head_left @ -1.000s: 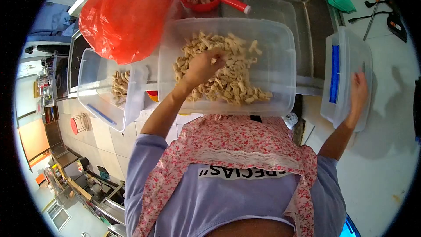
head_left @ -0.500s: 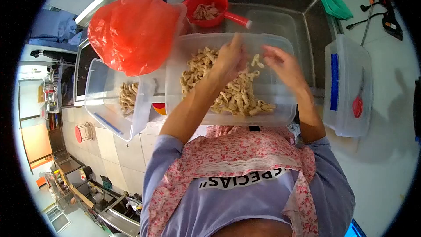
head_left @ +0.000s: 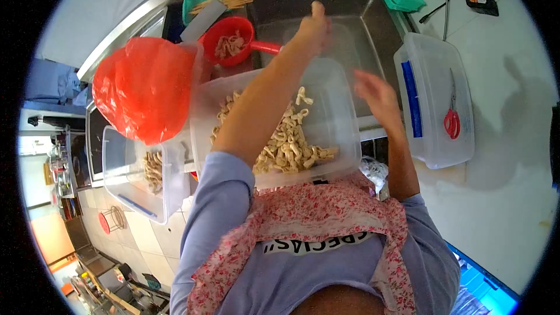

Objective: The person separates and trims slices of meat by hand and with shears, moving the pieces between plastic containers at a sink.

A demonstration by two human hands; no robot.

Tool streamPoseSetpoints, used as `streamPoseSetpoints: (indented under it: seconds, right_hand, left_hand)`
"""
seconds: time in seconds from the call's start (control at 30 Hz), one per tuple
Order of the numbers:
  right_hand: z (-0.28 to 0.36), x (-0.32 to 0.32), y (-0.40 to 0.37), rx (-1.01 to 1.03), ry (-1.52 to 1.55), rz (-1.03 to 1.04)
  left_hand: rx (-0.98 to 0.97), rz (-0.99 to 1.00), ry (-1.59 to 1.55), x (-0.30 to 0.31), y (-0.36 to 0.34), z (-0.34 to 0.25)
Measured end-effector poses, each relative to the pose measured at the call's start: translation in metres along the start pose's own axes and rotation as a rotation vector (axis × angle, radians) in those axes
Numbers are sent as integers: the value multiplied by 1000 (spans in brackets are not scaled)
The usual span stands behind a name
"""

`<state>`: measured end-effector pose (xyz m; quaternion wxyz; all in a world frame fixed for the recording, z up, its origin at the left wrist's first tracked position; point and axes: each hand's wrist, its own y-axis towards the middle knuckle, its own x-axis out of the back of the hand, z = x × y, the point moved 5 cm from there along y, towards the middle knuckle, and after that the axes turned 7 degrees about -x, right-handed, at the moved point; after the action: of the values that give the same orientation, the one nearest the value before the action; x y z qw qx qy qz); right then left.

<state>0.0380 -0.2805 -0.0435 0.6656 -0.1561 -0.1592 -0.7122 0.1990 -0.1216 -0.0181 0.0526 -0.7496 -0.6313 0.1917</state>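
My left hand (head_left: 315, 30) reaches over the far edge of a clear plastic tub (head_left: 335, 134), above the sink. Its fingers are partly hidden and smeared by motion, so anything in them cannot be made out. My right hand (head_left: 378, 96) is over the tub's right rim, blurred, its fingers stretched out leftward with nothing visible in them. Many pale beige, curled, soft-looking pieces (head_left: 291, 143) lie in the tub, partly covered by my left forearm. One small knotted piece (head_left: 303, 97) lies apart from the pile.
Left are a red plastic bag (head_left: 143, 90) and a clear bin (head_left: 125, 181) with more strips. Beyond are a red handled scoop (head_left: 252, 30) holding pieces and a green basket (head_left: 188, 7) with wooden sticks. Red-handled scissors (head_left: 452, 122) lie on a lidded box (head_left: 434, 52) at right.
My left hand has moved farther from me, from above the pile to beyond the tub. My right hand remains near the tub's right side. The camera view has shifted.
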Motion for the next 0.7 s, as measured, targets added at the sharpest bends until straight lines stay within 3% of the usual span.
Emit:
streamPoseSetpoints:
  seconds: [0.07, 0.17, 0.3, 0.4, 0.43, 0.5, 0.6, 0.7]
  right_hand:
    - [7, 6, 2, -37, -48, -65]
    - [38, -2, 7, 41, -24, -100]
    - [77, -43, 22, 114, -222, 33]
    - [85, -68, 25, 226, -224, -19]
    - [87, -74, 25, 235, -190, 9]
    - [90, -82, 23, 242, -121, 54]
    - [107, -88, 15, 505, -214, 37]
    - [121, -81, 6, 540, -232, -165]
  left_hand:
    - [80, 370, -399, 14, 21, 54]
    - [235, 313, -702, 8, -49, 49]
    - [141, 448, -663, 22, -85, 58]
    - [-29, 431, -531, 41, -109, 49]
    - [-10, 348, -541, 52, -116, 51]
    - [-77, 202, -280, 69, -132, 44]
    - [-154, 72, -139, 90, -142, 46]
    - [-243, -29, -173, 97, -149, 48]
